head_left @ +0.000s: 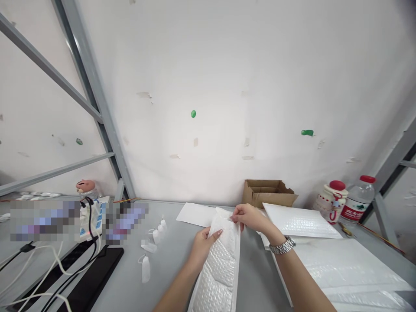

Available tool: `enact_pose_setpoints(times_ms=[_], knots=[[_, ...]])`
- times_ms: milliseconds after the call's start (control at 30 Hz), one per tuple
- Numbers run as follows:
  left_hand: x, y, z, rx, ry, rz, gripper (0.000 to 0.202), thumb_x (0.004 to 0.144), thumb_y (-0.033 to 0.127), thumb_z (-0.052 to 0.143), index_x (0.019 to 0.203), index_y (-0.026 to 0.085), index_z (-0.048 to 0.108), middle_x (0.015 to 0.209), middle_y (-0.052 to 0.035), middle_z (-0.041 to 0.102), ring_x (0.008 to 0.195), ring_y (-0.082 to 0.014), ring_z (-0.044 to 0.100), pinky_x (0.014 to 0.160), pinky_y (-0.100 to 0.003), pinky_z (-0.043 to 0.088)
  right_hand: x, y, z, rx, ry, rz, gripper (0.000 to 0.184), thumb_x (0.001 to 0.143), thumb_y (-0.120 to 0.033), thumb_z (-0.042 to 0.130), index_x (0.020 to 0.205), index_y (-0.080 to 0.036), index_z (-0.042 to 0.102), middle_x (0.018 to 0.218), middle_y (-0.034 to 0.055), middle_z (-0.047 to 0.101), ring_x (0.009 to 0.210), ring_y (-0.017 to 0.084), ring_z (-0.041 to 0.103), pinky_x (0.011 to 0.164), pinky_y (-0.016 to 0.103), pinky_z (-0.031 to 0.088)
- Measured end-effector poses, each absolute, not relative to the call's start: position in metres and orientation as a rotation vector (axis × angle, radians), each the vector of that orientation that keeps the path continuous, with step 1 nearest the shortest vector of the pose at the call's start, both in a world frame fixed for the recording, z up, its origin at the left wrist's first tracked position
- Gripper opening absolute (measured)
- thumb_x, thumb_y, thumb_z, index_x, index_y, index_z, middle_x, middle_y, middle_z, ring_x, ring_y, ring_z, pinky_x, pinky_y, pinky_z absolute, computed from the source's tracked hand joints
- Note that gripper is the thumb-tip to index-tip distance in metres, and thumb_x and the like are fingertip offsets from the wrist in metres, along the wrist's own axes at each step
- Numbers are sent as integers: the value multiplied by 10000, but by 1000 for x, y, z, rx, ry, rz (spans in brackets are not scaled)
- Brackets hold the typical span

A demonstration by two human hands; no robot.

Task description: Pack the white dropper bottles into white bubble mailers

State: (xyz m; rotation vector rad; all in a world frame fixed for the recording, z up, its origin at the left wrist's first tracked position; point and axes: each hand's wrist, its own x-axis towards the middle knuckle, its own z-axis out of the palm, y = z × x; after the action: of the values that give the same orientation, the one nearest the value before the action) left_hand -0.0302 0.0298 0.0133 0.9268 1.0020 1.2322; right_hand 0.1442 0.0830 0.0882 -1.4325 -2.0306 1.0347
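A long white bubble mailer [219,271] slants up from the front edge of the grey table. My left hand [204,242] grips its left edge, thumb lying across the front. At the mailer's upper right corner, my right hand [248,216] pinches the edge near the opening with thumb and fingertips. A flat white sheet [196,213] lies on the table behind the mailer. Left of my left hand stand several small white bottles or tags with loops [145,269], too small to make out exactly.
Bubble mailers [341,264] are stacked at the right. Behind them are a cardboard box [271,193], a red-lidded jar [331,199] and a water bottle [359,201]. A power strip [94,219], cables and a black slab [94,277] occupy the left. Metal posts [97,104] frame the wall.
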Motion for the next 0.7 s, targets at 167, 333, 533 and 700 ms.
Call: enact_pose_setpoints(times_ms=[167, 333, 533, 700], knots=[[-32, 30, 13, 874, 1009, 1250, 447, 533, 465, 752, 793, 110, 679, 729, -63, 689, 640, -176, 595, 599, -250, 421, 138, 78, 90, -1442, -2129, 870, 334, 786, -421, 479, 563, -176, 517, 558, -5, 559, 506, 117, 508, 460, 228, 325], [-29, 28, 11, 887, 1051, 1241, 453, 524, 474, 753, 780, 109, 671, 693, -57, 680, 621, -182, 598, 589, -256, 425, 132, 73, 87, -1463, -2222, 736, 525, 775, -592, 438, 440, -190, 399, 466, -30, 379, 433, 86, 333, 421, 245, 235], [-25, 28, 5, 889, 1060, 1221, 439, 539, 476, 739, 757, 105, 653, 662, -41, 658, 597, -169, 576, 574, -252, 406, 114, 67, 84, -1608, -2152, 337, 394, 841, -426, 449, 565, -169, 563, 681, 47, 534, 539, 126, 479, 524, 260, 350], [-22, 34, -7, 956, 1143, 1205, 351, 553, 434, 747, 653, 126, 614, 592, 5, 606, 653, -191, 559, 578, -254, 395, 63, 69, 84, -1188, -2154, 465, 241, 867, -247, 434, 1001, -191, 627, 988, 61, 587, 782, 139, 581, 719, 248, 439]])
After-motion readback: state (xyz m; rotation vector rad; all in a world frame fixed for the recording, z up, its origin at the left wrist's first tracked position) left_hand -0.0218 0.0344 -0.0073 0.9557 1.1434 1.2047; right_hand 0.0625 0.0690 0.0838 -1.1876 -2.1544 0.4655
